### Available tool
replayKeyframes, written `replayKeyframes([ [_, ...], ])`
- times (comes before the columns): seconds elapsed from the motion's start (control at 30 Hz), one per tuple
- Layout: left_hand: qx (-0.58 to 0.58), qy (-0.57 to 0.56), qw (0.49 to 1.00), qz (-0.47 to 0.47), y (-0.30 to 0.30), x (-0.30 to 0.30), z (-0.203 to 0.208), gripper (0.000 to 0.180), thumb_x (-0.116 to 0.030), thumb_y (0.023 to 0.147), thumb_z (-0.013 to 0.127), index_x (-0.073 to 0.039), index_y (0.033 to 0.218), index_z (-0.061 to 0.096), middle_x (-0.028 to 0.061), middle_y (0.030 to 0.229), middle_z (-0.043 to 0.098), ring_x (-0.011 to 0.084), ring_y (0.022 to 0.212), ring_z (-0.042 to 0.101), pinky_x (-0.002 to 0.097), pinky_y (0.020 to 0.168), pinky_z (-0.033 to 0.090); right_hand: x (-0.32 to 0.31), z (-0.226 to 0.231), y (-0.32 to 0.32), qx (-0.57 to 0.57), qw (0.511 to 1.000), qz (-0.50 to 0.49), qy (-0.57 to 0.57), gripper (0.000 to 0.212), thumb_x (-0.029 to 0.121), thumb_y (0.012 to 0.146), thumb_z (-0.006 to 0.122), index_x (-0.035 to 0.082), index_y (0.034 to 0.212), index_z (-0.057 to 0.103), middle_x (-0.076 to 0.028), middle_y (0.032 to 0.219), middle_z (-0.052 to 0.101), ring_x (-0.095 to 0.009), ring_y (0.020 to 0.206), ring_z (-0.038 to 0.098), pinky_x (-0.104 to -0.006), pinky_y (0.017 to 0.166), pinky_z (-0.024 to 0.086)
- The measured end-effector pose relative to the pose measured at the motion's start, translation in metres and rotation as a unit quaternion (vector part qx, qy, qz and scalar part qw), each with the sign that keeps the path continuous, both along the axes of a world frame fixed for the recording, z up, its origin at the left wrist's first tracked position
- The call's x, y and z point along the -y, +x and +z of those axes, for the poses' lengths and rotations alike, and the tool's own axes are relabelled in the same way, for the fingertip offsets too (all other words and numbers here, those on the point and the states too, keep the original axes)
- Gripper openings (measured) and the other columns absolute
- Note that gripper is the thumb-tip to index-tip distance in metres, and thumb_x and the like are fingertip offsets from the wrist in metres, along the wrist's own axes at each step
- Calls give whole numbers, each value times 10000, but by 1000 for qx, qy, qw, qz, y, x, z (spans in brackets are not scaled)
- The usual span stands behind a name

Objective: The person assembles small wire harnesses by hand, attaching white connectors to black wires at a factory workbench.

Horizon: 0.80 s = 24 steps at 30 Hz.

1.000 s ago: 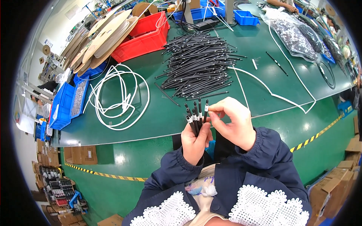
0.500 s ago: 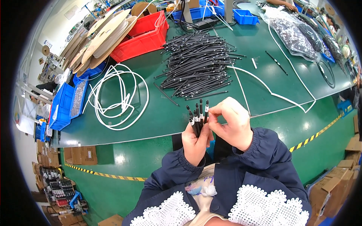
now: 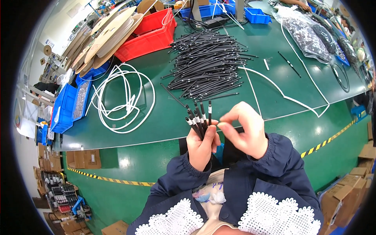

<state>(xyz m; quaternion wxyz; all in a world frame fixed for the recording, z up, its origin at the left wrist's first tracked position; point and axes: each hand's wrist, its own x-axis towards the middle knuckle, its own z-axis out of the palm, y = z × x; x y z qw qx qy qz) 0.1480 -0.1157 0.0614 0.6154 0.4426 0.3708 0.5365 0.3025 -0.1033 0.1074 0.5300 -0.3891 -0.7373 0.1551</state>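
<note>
Green surface [image 3: 168, 122] carries a pile of black tubes [image 3: 207, 64]. Right hand [image 3: 248, 133]: thumb and forefinger slightly parted, apparently empty. Left hand [image 3: 201, 148]: curled round a fanned tube bundle [image 3: 197, 120] at six o'clock from the pile. Risk: slackened grip could drop outer tubes.

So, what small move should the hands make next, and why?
Perhaps pinch the rightmost black rod in the left hand with the right hand: its top stands slightly apart from the others, and the right fingers hover just beside it, seemingly not touching.
</note>
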Motion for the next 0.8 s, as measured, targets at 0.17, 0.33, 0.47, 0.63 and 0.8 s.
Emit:
replayKeyframes([
  [0.17, 43, -8, 997, -63, 0, 4, -3, 227, -215, 992, 497, -11, 1077, 547, 62, 669, 592, 92, 483, 515, 199, 446, 401, -7, -14, -7, -98, 974, 73, -190, 221, 116, 825, 698, -9, 990, 620, -124, 887, 629, -221, 785, 636, -310, 707, 493],
  [0.33, 150, -82, 985, 4, 8, -5, -7, 296, -276, 1005, 449, 9, 997, 527, 139, 818, 653, 210, 697, 653, 304, 653, 539, -2, -11, -7, -320, 895, 105, -293, 99, 48, 891, 616, 2, 976, 633, -57, 822, 656, -73, 679, 605, -218, 621, 507],
  [0.47, 139, -27, 986, 93, -16, -26, -26, 267, -263, 1005, 456, -20, 915, 520, 49, 671, 538, 136, 554, 502, 258, 540, 417, -2, 14, 12, -52, 983, 105, -141, 166, -20, 835, 619, 5, 999, 638, -50, 866, 610, -155, 813, 584, -281, 718, 470],
  [0.63, 171, -68, 976, -112, -22, -13, 25, 227, -221, 984, 495, 0, 971, 545, 19, 591, 467, 82, 439, 354, 229, 427, 281, -15, 18, 27, 185, 976, 80, 78, 370, -35, 675, 636, 61, 1030, 674, -22, 827, 547, -209, 784, 536, -316, 714, 404],
  [0.8, 55, -75, 979, -182, -19, -16, 42, 143, -109, 908, 569, 23, 956, 594, 48, 626, 558, 62, 428, 404, 204, 399, 285, -17, 26, 32, 232, 960, 109, 116, 366, 31, 645, 654, 65, 1010, 659, -26, 868, 557, -216, 860, 543, -357, 759, 427],
])
